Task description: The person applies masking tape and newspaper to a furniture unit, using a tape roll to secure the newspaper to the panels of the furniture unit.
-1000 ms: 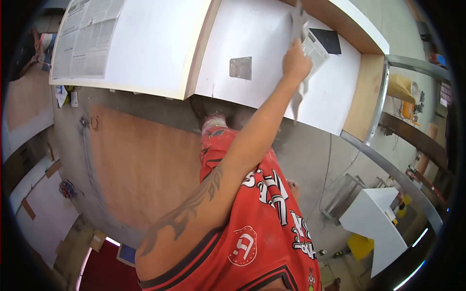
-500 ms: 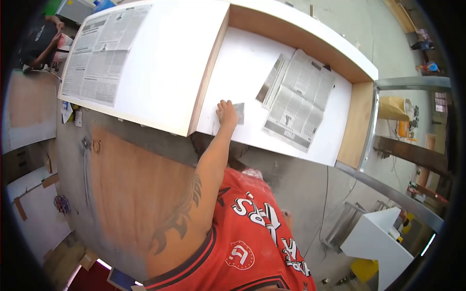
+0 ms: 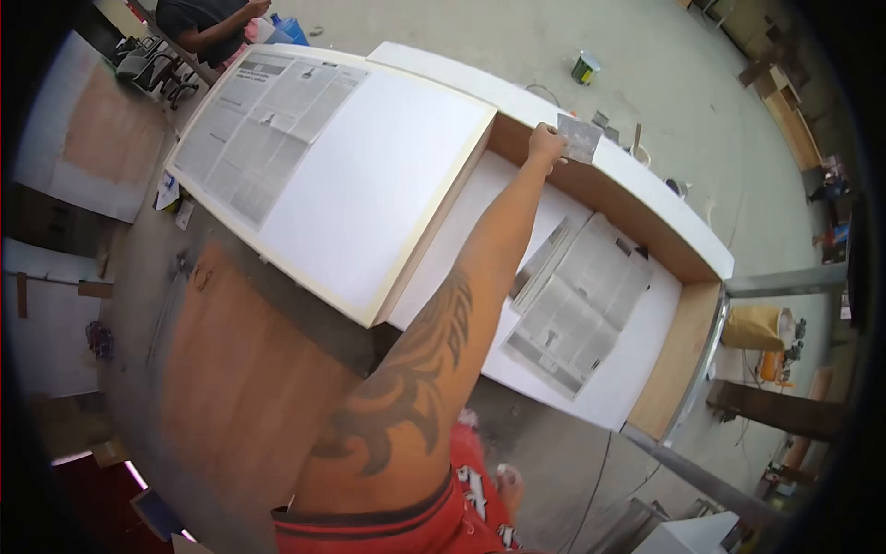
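My left hand (image 3: 544,145) is stretched far out and grips a small grey square metal scraper blade (image 3: 580,138). It holds the blade against the top edge of a long white cabinet (image 3: 646,198) with a brown wooden inner wall. Below my forearm a spread newspaper (image 3: 581,305) lies on the white inner panel (image 3: 461,231) of the cabinet. A small skin-coloured patch low beside my red jersey (image 3: 503,480) may be my right hand; its fingers do not show.
A second white panel (image 3: 369,185) lies to the left with a newspaper (image 3: 268,129) on its far part. Another person (image 3: 208,23) sits at the top left. A paint can (image 3: 584,66) stands on the concrete floor. A brown board (image 3: 249,388) lies near me and a metal rail (image 3: 701,480) runs at right.
My left hand laid the newspaper down on the inner panel, picked up the grey blade from it, and has now reached up to the cabinet's far edge. My view tilted forward.
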